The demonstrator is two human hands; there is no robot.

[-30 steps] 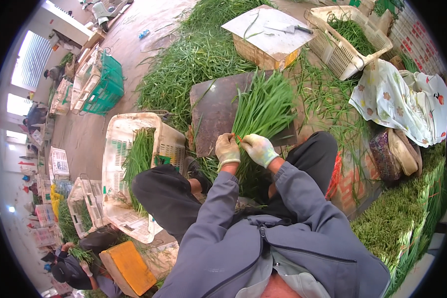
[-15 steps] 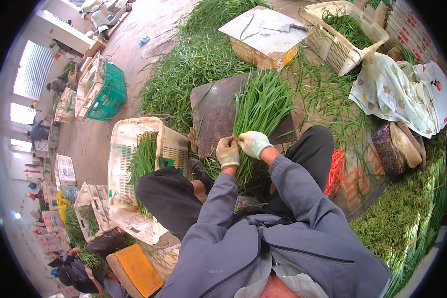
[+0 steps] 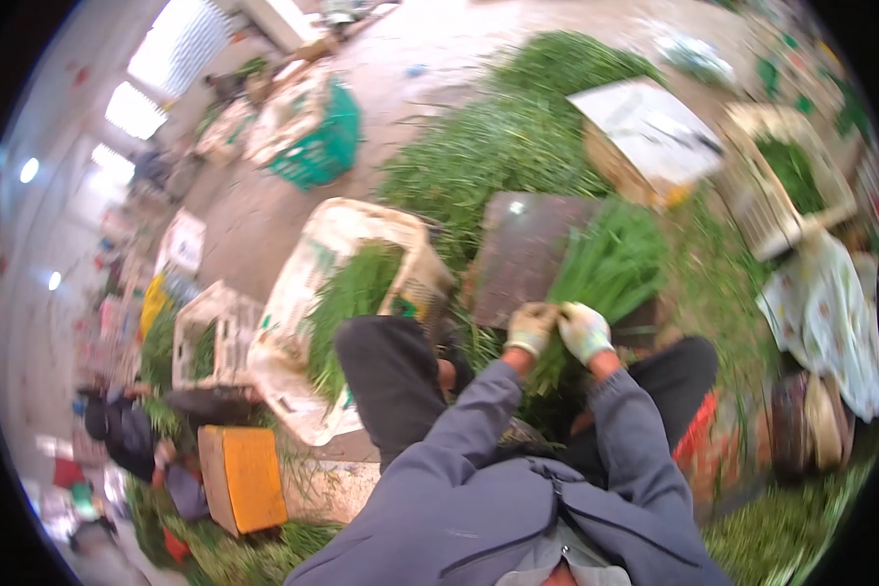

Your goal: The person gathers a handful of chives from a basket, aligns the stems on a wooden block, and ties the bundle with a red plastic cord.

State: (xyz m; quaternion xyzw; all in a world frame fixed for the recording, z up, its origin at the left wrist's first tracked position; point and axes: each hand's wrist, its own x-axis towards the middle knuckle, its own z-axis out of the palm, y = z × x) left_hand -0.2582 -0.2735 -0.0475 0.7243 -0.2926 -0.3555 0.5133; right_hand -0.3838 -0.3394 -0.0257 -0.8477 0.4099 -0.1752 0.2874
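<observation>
A fanned bunch of garlic chives [image 3: 615, 259], long, flat and green, lies on a dark board [image 3: 532, 244] in front of me. At its near end, between my knees, my two gloved hands meet. My left hand [image 3: 530, 328] is closed, thumb and fingers pinched together. Against it, my right hand [image 3: 585, 332] is closed too, over the stalks. Half a second ago a thin red tie showed between the fingertips; motion blur now hides it. Stalk ends hang below the hands.
A white crate [image 3: 361, 220] holding chives stands by my left knee. Beyond the board are a heap of chives [image 3: 498, 146], a white-topped box [image 3: 645, 127] with a knife, and another crate [image 3: 791, 176]. Red ties [image 3: 698, 430] lie by my right knee. A person [image 3: 132, 435] sits at far left.
My view has swung, so the scene sits further right and is blurred. My hands stay together at the bunch; the red tie no longer shows.
</observation>
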